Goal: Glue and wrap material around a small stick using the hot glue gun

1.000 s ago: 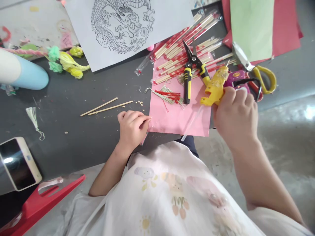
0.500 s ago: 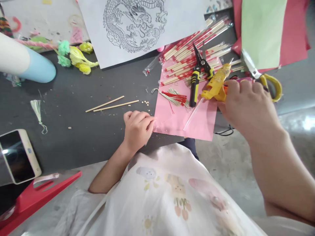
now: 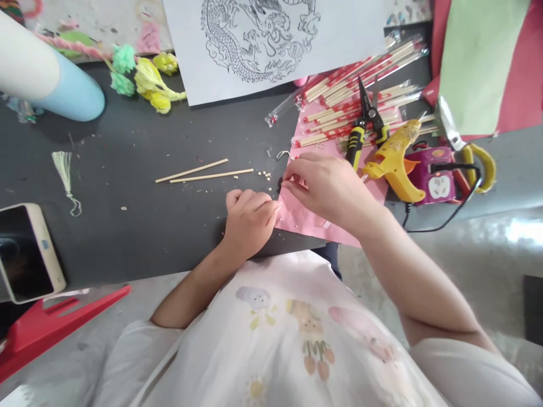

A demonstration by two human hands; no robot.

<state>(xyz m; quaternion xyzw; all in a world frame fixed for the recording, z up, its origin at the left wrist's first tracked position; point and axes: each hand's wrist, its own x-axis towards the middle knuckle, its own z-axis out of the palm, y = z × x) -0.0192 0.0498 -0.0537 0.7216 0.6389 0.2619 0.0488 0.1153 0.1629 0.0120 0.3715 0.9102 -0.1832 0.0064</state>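
My left hand (image 3: 250,217) rests curled on the dark table, its fingertips pinched together at the left edge of a pink paper sheet (image 3: 305,217). My right hand (image 3: 328,186) lies over that sheet with fingers pinched above the spot where a red and green tassel lay; the tassel is hidden under it. A yellow glue gun (image 3: 392,161) sits free on the table to the right, beside a purple power strip (image 3: 432,175). Yellow-handled pliers (image 3: 360,133) lie on packets of bamboo sticks (image 3: 360,73).
Two loose bamboo sticks (image 3: 203,172) lie left of my hands. A dragon drawing (image 3: 263,39), yellow-green yarn ornaments (image 3: 146,79), a blue-white tube (image 3: 46,85), a phone (image 3: 25,251), a pale tassel (image 3: 65,172), yellow-handled scissors (image 3: 470,152) and red and green paper (image 3: 487,56) surround the work area.
My right hand let go of the yellow glue gun, which now lies on the table, and moved left onto the pink sheet over the tassel. My left hand stayed in place.
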